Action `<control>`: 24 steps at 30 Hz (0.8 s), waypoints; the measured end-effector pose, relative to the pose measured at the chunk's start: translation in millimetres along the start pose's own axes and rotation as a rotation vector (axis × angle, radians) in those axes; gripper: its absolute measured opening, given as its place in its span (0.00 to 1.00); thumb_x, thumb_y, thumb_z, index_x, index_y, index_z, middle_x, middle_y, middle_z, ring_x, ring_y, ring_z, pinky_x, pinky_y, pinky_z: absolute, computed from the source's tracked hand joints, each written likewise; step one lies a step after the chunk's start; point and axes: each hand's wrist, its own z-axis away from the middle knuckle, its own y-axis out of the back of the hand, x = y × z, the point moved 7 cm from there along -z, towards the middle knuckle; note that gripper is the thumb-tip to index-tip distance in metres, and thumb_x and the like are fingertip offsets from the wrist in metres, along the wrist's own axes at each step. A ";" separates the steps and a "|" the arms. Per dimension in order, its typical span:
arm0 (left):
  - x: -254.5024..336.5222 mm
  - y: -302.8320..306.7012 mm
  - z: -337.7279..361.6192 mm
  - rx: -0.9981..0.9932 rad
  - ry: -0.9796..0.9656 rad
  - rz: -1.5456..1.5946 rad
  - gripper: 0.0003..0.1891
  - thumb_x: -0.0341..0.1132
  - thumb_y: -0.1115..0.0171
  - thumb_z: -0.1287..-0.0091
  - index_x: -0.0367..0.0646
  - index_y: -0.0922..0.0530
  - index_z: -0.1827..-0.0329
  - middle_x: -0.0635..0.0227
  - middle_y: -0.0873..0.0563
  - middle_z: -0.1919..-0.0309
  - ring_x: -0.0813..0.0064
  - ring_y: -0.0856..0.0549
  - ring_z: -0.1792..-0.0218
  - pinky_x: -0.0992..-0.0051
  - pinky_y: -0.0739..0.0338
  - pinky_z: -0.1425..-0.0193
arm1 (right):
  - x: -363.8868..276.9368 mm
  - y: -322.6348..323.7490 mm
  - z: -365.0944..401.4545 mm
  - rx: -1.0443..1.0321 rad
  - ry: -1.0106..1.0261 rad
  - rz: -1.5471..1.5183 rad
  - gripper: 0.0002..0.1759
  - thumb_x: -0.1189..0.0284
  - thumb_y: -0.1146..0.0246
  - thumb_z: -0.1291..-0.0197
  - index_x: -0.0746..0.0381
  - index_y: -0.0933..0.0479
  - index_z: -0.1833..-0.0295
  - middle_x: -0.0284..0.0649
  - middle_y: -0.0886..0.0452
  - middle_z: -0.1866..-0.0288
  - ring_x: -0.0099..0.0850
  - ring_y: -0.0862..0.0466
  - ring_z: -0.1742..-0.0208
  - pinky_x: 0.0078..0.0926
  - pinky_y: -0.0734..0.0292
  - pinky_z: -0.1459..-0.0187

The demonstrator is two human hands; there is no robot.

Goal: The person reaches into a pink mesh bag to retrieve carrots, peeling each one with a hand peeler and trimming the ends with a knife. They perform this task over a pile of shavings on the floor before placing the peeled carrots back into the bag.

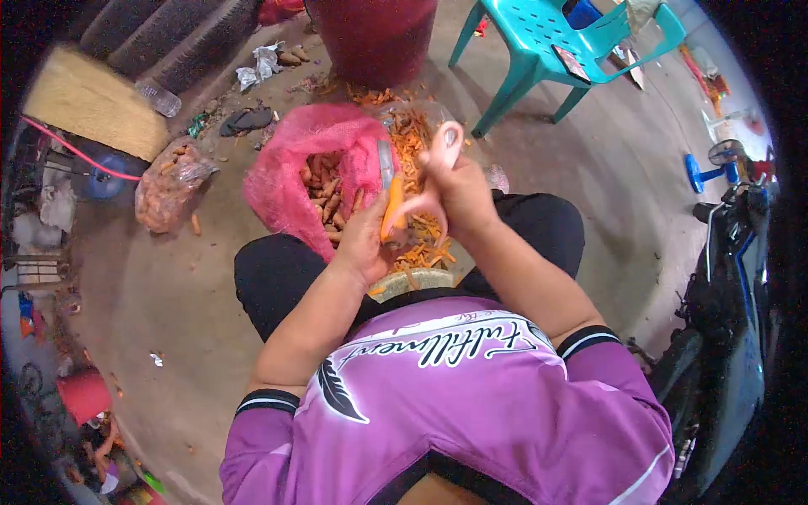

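Observation:
My left hand (369, 236) is wrapped round the lower part of a peeled orange carrot (393, 204), which points up and away from me. My right hand (465, 192) grips a pink peeler (449, 141), its looped handle end standing up above the thumb. A curved pink part of it reaches down toward the carrot; I cannot make out whether its blade touches. Beneath both hands lie orange peelings (414, 139), some in a container (433, 279) between my knees. A pink mesh sack (278, 172) stands open beside my left hand, holding several brownish unpeeled roots (330, 198).
A dark red tub (372, 38) stands straight ahead, with a teal plastic chair (539, 42) right of it. A clear bag of roots (172, 189) sits left on the concrete floor. A motorcycle (715, 311) is at the right, and a sandal (246, 120) lies beyond the sack.

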 end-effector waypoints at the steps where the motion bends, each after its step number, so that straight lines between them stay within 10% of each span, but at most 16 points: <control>1: -1.5 -9.0 5.7 0.036 -0.005 -0.011 0.19 0.47 0.56 0.35 0.42 0.31 0.51 0.70 0.25 0.74 0.79 0.26 0.78 0.81 0.32 0.79 | 4.5 -2.7 0.0 -0.035 0.018 -0.016 0.13 0.66 0.38 0.50 0.63 0.30 0.64 0.33 0.29 0.74 0.22 0.29 0.74 0.20 0.33 0.73; 3: -1.0 -30.0 23.0 0.109 -0.012 -0.035 0.18 0.46 0.57 0.34 0.42 0.32 0.50 0.70 0.25 0.75 0.79 0.26 0.78 0.82 0.31 0.77 | 11.0 3.7 -9.1 -0.020 0.029 -0.017 0.12 0.67 0.38 0.50 0.63 0.30 0.67 0.31 0.30 0.75 0.21 0.30 0.75 0.20 0.34 0.74; 6: -18.6 -15.5 16.3 -0.307 0.107 -0.056 0.18 0.45 0.57 0.34 0.42 0.31 0.51 0.70 0.25 0.75 0.79 0.25 0.76 0.82 0.31 0.76 | 8.5 42.4 -52.5 0.141 0.143 -0.073 0.13 0.66 0.38 0.49 0.63 0.30 0.67 0.31 0.30 0.75 0.22 0.30 0.79 0.22 0.33 0.77; 16: -22.7 -8.6 19.6 0.108 -0.002 -0.036 0.16 0.43 0.55 0.35 0.43 0.31 0.52 0.70 0.25 0.74 0.76 0.25 0.75 0.77 0.30 0.74 | 12.1 5.3 13.5 -0.081 0.048 -0.107 0.14 0.67 0.38 0.49 0.64 0.31 0.64 0.34 0.29 0.73 0.24 0.28 0.74 0.23 0.30 0.73; 24: -31.9 -12.0 18.1 -0.218 0.125 0.020 0.17 0.45 0.53 0.36 0.44 0.31 0.53 0.69 0.26 0.73 0.77 0.26 0.76 0.79 0.30 0.77 | 21.1 73.3 -63.1 0.239 0.185 -0.114 0.14 0.65 0.35 0.54 0.64 0.28 0.69 0.32 0.29 0.76 0.22 0.31 0.78 0.22 0.32 0.74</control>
